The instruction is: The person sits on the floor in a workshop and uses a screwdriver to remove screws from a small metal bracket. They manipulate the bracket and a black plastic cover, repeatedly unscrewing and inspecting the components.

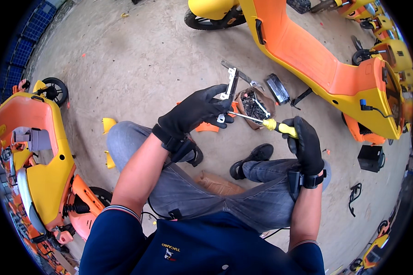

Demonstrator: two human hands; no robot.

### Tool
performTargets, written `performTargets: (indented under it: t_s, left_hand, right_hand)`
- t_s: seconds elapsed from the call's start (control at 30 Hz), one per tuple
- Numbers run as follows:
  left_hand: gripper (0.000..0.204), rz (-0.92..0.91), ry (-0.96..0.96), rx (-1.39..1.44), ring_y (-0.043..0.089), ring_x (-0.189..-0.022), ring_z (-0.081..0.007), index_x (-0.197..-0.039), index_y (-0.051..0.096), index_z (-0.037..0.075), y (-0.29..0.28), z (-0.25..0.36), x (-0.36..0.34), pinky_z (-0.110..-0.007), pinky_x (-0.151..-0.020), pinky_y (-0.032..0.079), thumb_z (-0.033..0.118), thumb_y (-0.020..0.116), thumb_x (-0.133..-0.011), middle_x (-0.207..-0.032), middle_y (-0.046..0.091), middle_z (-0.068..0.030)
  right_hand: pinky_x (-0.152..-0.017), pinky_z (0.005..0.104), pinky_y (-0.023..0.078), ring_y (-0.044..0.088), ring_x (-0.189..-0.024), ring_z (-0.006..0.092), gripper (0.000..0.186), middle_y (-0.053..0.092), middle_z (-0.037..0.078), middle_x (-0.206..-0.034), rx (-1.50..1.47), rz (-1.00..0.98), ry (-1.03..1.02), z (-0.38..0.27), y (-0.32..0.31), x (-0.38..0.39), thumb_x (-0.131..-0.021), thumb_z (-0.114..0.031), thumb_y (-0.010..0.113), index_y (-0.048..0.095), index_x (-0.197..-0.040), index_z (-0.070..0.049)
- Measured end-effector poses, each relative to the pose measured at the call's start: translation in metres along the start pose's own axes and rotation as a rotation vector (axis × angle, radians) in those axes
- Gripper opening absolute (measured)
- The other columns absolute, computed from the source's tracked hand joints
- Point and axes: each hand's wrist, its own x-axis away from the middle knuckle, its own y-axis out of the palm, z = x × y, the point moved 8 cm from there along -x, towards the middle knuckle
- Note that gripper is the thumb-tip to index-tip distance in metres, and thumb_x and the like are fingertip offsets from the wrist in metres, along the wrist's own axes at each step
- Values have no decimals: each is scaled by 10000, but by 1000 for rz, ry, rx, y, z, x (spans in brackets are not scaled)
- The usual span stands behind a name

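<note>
While gripping a slim white-and-black bracket (231, 82) in black-gloved left hand (193, 112), yellow-handled metal screwdriver (270, 124) in black-gloved right hand (306, 145), expect probable lightness, stiffness; pinch long edges.

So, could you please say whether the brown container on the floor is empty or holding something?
Not empty: the brown container holds small dark parts, visible through its open top.

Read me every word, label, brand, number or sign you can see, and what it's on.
Dark blue shirt: yellow lettering with a small emblem; I won't copy the wording.
Yellow-handled screwdriver: no text I can make out.
Silver-white bracket: none I can make out.
Black box on the floor: any marking is too small to read.
</note>
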Motion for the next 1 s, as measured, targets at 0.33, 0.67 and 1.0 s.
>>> performTargets:
  t_s: [0.33, 0.67, 1.0]
  left_hand:
    - [566, 45, 7, -123, 664, -902, -157, -1420, 392, 14, -5, -3, -1, -279, -745, 570, 137, 625, -919, -1078, 630, -115]
    - [637, 37, 74, -75, 665, -922, -182, -1413, 370, -21, -10, -2, -4, -284, -747, 583, 222, 661, -900, -1083, 626, -106]
    - [644, 40, 54, -75, 665, -943, -199, -1420, 362, -30, -10, -7, -6, -284, -802, 559, 217, 654, -902, -1113, 614, -120]
  right_hand:
    - [-686, 237, 484, 589, -778, 104, 306, 605, 48, -954, 29, 215, -265, -6, 2, -2, -944, -173, 613, 548, -1193, -7]
    - [-644, 193, 412, 508, -706, 60, 246, 572, 8, -851, -87, 86, -183, -2, 8, -5, -990, -242, 521, 595, -1086, -27]
    - [-643, 206, 493, 586, -732, 72, 304, 593, 32, -888, -64, 179, -106, 13, 5, -12, -995, -308, 532, 560, -1112, -29]
